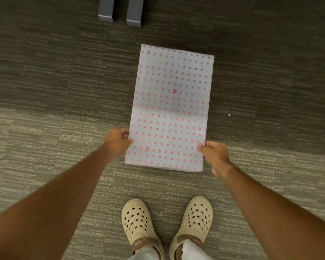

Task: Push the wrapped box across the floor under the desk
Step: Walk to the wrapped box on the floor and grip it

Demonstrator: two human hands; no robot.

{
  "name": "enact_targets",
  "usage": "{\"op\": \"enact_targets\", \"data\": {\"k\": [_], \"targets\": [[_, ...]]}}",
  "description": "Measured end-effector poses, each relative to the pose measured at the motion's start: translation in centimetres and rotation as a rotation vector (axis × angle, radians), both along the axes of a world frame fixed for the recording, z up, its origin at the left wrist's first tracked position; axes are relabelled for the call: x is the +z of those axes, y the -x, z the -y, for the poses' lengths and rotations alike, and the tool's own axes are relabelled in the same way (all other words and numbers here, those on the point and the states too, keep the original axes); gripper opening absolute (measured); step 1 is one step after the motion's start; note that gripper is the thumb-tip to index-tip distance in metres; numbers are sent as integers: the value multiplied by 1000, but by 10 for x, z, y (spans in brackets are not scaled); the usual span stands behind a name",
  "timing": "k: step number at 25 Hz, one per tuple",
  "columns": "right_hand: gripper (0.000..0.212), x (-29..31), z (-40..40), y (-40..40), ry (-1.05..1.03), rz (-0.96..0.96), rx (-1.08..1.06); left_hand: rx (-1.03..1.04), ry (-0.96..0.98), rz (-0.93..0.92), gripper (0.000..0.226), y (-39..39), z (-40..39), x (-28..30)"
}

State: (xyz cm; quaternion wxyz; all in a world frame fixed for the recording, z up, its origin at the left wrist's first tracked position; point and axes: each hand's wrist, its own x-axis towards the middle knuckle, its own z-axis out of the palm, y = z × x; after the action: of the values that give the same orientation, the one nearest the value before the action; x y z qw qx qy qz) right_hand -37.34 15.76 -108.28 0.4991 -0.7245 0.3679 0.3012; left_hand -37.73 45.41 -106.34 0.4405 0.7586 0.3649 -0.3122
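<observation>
White heart-patterned paper-wrapped box [171,107] at frame centre on grey striped carpet floor [45,91]. Left hand [117,140] and right hand [215,153] grasp its near side edges. Grey metal legs [120,12] at upper edge.

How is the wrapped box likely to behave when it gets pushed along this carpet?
The wrapped box looks broad and flat-faced, so it should probably slide, not roll or tip. The textured carpet may drag on the smooth-looking paper and could scuff it. With the left hand and right hand on opposite sides, it should track fairly straight.
</observation>
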Motion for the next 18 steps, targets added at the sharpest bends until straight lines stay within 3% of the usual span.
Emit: {"op": "enact_targets", "data": {"k": [14,18], "targets": [[13,92,-11,-42,-65,147,-67,-138,-12,159,27,-55,-18,98],[13,112,-5,-84,21,195,-58,-166,-48,233,29,-98,-13,118]]}}
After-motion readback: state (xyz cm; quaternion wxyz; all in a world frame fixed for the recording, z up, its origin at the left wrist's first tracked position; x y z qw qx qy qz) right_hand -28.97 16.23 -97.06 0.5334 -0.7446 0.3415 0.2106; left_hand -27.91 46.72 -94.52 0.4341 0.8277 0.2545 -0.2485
